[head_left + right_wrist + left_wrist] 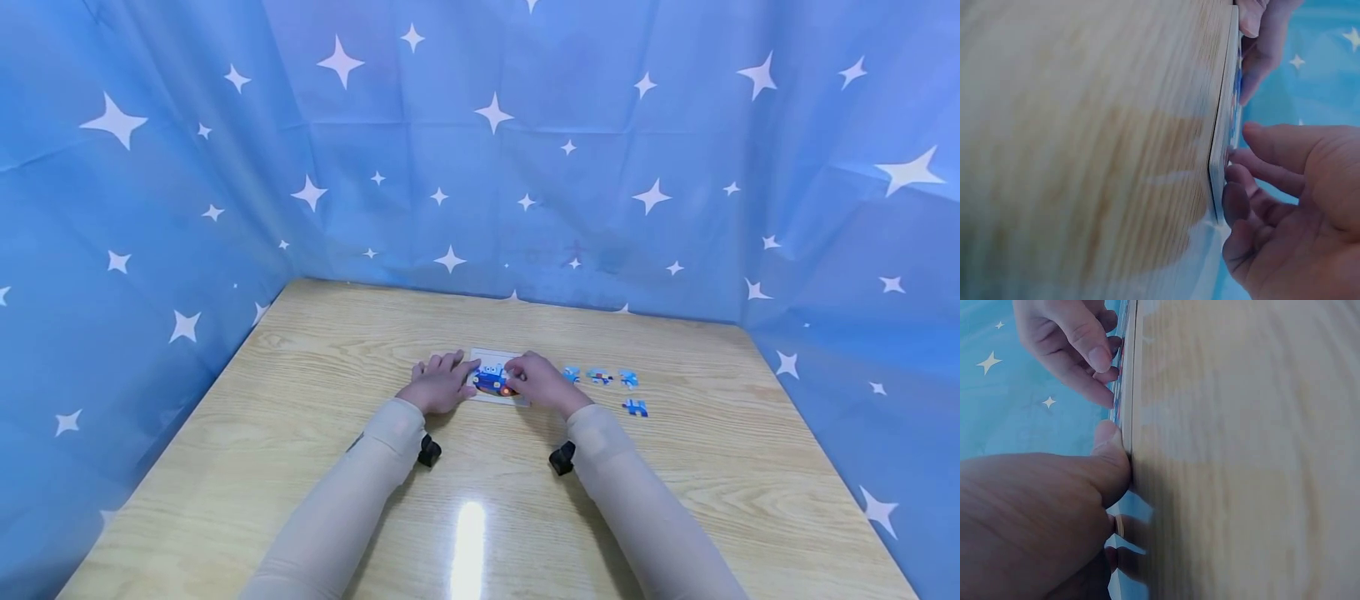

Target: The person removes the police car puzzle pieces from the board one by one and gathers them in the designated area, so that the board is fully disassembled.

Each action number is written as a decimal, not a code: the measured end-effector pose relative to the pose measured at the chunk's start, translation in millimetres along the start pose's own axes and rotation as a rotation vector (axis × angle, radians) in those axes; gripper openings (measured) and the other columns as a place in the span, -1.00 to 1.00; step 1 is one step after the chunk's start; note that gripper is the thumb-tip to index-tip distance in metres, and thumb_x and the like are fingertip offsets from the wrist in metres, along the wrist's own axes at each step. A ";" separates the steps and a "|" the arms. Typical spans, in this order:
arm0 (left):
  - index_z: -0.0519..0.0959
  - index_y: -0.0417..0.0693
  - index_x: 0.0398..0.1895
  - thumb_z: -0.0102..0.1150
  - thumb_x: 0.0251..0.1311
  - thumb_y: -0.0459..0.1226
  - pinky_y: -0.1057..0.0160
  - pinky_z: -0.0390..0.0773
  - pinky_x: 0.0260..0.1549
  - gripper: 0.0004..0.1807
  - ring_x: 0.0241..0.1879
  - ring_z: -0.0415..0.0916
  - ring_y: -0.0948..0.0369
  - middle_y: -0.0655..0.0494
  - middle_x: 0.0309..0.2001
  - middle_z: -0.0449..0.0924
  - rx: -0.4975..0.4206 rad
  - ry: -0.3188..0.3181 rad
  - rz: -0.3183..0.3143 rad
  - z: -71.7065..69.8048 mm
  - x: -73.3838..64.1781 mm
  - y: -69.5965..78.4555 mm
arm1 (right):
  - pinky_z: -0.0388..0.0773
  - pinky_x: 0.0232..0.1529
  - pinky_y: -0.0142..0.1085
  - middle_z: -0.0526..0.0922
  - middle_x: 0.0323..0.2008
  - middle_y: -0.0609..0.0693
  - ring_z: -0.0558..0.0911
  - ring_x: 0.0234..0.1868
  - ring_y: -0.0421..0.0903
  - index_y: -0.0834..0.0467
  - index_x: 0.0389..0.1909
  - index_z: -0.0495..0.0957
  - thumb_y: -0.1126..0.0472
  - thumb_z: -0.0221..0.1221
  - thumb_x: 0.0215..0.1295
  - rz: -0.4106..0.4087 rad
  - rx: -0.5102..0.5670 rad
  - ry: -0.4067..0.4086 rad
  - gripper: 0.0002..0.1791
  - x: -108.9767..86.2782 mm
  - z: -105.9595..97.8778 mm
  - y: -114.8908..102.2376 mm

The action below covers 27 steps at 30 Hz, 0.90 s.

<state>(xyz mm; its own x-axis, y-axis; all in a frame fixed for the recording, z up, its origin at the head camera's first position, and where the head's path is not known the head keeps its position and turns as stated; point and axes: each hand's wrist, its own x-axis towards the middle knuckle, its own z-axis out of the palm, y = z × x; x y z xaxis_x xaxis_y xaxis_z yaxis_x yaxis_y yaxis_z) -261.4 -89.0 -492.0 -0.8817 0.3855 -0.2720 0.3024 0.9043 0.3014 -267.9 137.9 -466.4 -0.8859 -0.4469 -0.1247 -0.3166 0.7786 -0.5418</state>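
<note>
A small jigsaw puzzle in a pale frame (501,401) lies flat on the table, its picture a blue vehicle with eyes. My left hand (442,383) rests at its left edge, fingers spread. In the left wrist view the thumb (1110,450) presses against the frame's side, and the index finger reaches over the picture. At the right part of the puzzle, my right hand (542,382) touches the surface with bent fingertips. In the right wrist view its thumb (1266,140) stands apart from the fingers, with no piece visible between them. The right hand covers part of the picture.
To the right of the right hand lie several loose puzzle pieces: a mixed-colour piece (600,377), a light blue piece (628,378) and a nearer blue piece (636,407). The wooden table (337,350) meets a blue star-patterned curtain (450,208) at the back and sides.
</note>
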 end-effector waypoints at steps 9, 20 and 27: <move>-0.03 0.43 0.65 -0.21 0.56 0.12 -0.33 -0.10 0.39 -0.35 0.57 -0.19 -0.07 0.07 0.65 -0.22 -0.007 -0.001 -0.005 -1.7 -1.9 1.0 | 0.57 0.05 -0.06 0.59 -0.02 0.12 0.61 -0.02 0.01 0.30 0.21 0.56 0.32 0.12 0.51 0.040 0.017 0.030 -0.68 0.8 3.3 -4.2; -0.04 0.43 0.65 -0.22 0.56 0.12 -0.33 -0.09 0.38 -0.34 0.57 -0.19 -0.06 0.08 0.65 -0.24 -0.003 -0.012 -0.014 -2.0 -2.3 1.6 | 0.60 -0.03 -0.12 0.64 -0.11 0.04 0.63 -0.08 -0.05 0.26 0.19 0.54 0.37 0.18 0.46 0.115 0.099 0.059 -0.68 4.1 6.9 -9.8; -0.04 0.40 0.65 -0.23 0.56 0.13 -0.34 -0.11 0.39 -0.34 0.57 -0.21 -0.08 0.06 0.65 -0.23 -0.005 -0.012 -0.004 -6.3 -7.3 4.9 | 0.57 -0.09 -0.17 0.62 -0.19 0.03 0.59 -0.16 -0.07 0.30 0.11 0.54 0.41 0.19 0.43 0.125 0.174 0.095 -0.73 5.1 8.1 -7.8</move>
<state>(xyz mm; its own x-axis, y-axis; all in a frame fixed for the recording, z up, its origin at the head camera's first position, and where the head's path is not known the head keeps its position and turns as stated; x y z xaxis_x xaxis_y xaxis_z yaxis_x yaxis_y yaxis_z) -255.8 -88.5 -482.8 -0.8787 0.3838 -0.2837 0.2970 0.9050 0.3045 -267.2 126.0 -469.6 -0.9453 -0.3013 -0.1253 -0.1460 0.7338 -0.6635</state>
